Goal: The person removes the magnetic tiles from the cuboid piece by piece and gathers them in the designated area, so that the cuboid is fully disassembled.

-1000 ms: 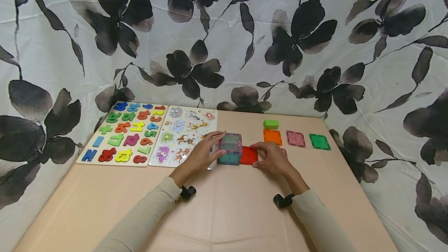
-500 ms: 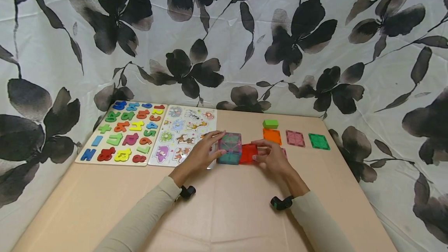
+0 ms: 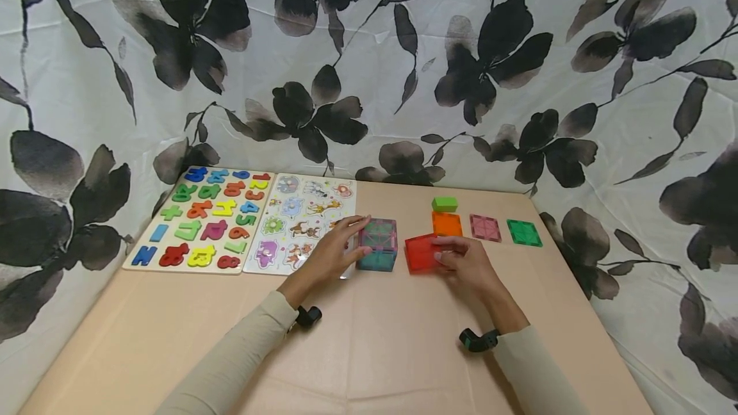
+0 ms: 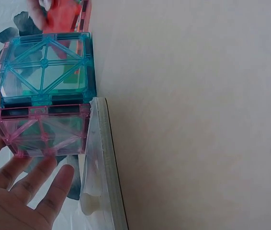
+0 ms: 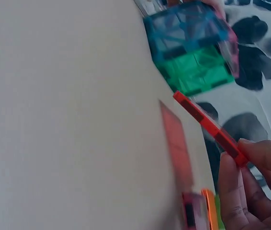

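Observation:
My left hand holds the left side of a cube of see-through magnetic tiles, thumb and fingers spread against it. The cube shows a teal side, a pink side and a green side. Between thumb and fingertips my right hand pinches a red magnetic tile by its edge, to the right of the cube. In the right wrist view the tile is seen edge-on, tilted above the table, with a red shadow on the surface.
Behind the right hand lie an orange tile, a pink tile and a green tile, with a lime-green block farther back. To the left are a letter-and-number board and an animal picture board, close to the left hand.
My right hand has drawn the red tile away from the cube to the right and tilted it up, leaving a gap. My left hand has stayed at the cube.

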Demonstrator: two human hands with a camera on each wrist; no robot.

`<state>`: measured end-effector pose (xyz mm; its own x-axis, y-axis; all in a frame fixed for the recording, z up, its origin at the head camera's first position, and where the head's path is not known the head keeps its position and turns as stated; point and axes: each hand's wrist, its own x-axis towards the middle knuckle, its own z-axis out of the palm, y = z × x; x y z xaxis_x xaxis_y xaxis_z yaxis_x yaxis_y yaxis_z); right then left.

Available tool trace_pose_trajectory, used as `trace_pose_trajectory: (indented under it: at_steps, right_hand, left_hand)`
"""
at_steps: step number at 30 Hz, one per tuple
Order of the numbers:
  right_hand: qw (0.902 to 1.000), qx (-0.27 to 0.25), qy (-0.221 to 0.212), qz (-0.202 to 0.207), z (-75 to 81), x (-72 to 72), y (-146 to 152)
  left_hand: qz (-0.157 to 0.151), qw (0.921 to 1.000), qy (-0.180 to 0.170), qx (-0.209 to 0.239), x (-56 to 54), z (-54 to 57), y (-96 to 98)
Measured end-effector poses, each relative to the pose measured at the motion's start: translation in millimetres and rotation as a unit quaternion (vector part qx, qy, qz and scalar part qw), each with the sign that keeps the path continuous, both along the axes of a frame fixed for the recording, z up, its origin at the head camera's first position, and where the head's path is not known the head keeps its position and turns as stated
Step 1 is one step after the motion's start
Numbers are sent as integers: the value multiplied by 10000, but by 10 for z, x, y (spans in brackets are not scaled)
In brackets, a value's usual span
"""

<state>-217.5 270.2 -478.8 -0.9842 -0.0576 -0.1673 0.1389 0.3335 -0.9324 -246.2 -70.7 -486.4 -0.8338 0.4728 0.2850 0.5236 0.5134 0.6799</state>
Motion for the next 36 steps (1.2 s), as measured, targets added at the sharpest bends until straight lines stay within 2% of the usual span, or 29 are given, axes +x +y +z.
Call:
trace_pose_trajectory:
  at_steps: [5, 11, 18, 22, 25, 29, 33, 36]
  right_hand:
    - [9992, -142, 183, -320, 28, 60, 349]
    - [9950, -211, 54, -976, 37, 123, 809]
    - [9841, -1023, -63, -1448, 22, 189, 1227]
    - [9808, -1085, -126, -1616, -19, 208, 1357]
    - [9833, -700, -226, -1665, -79, 207, 1418]
    - [9842, 268, -303, -1724, -148, 206, 1424]
    - [9697, 1533, -58, -1902, -92, 212, 1278]
    - [9602, 2054, 242, -1877, 16, 208, 1092]
  left_hand:
    - [-15, 10000, -11, 30, 9, 19, 2]
    - [8, 10000, -26, 37, 6, 12, 1]
    - [-7, 10000, -26, 66, 7, 14, 7]
    - [-2, 10000, -35, 61, 6, 11, 7]
    - [17, 10000, -62, 48, 2, 0, 7]
    - [11, 10000, -78, 35, -5, -5, 10]
    - [-9, 10000, -70, 28, 1, 10, 14]
    - [-1, 10000, -46, 28, 8, 17, 19]
